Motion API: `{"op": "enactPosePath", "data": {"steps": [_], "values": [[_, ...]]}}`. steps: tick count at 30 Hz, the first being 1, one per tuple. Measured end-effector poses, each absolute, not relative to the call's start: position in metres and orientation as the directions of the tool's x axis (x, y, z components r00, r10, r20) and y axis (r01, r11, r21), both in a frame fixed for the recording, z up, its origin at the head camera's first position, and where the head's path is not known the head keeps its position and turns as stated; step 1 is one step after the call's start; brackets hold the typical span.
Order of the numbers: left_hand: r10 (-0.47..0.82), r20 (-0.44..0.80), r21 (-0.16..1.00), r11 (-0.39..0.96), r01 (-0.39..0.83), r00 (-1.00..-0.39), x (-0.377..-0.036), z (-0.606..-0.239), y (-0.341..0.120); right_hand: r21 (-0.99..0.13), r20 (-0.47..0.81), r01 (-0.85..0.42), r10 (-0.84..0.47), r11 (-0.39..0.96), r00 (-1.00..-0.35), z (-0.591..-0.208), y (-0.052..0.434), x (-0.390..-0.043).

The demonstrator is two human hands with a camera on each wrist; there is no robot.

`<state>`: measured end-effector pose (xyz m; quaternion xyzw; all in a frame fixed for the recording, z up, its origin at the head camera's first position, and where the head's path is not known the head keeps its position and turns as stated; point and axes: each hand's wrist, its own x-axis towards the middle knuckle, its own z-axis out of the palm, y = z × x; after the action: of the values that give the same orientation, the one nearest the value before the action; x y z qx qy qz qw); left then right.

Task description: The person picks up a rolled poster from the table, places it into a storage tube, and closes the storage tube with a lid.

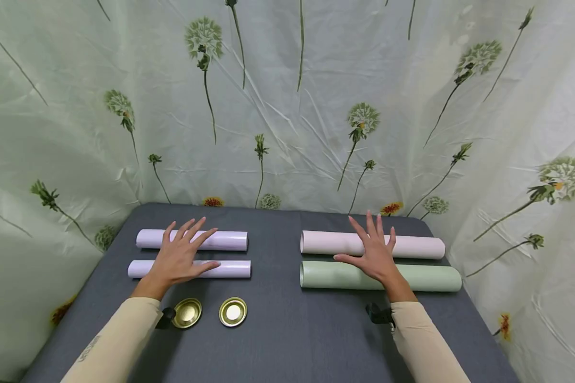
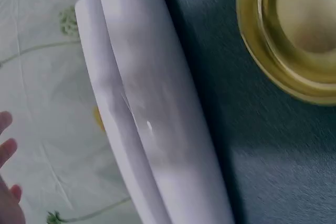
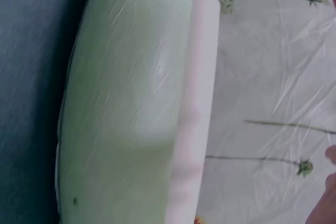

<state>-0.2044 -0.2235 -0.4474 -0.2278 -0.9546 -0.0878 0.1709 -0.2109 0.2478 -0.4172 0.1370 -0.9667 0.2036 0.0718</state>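
Note:
My left hand (image 1: 179, 259) is held with fingers spread above two lilac rolls, holding nothing. The back lilac roll (image 1: 227, 241) and the front lilac roll (image 1: 235, 269) lie side by side at the left of the table. On the right, my right hand (image 1: 375, 255) hovers with splayed fingers over a pink roll (image 1: 417, 247) and a thicker green roll (image 1: 431, 277) in front of it. Both wrist views show the rolls below, with only fingertips at the edge. Nearer to me sit two gold round lids, a left lid (image 1: 187, 313) and a right lid (image 1: 232, 311).
A dark grey cloth covers the table (image 1: 278, 340). Behind and around it hangs a pale curtain (image 1: 287, 106) printed with dandelions. Dark wrist straps with cameras (image 1: 378, 314) sit on both wrists. The left forearm passes close to the left lid.

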Motion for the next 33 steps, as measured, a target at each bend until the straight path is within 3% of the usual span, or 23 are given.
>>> {"op": "enactPosePath", "data": {"steps": [8,14,33], "values": [[0.383,0.374,0.182,0.863,0.471,-0.845,-0.200,-0.460,-0.244,-0.426,0.321,-0.426,-0.307,0.798,-0.896,-0.426,0.276,-0.213],[0.380,0.369,0.183,0.865,0.467,-0.848,-0.197,-0.465,-0.255,-0.458,0.385,-0.490,-0.331,0.742,-0.861,-0.439,0.297,-0.211],[0.321,0.384,0.275,0.855,0.439,-0.866,-0.188,-0.493,-0.294,-0.427,0.434,-0.488,-0.301,0.761,-0.849,-0.460,0.356,-0.195]]}}
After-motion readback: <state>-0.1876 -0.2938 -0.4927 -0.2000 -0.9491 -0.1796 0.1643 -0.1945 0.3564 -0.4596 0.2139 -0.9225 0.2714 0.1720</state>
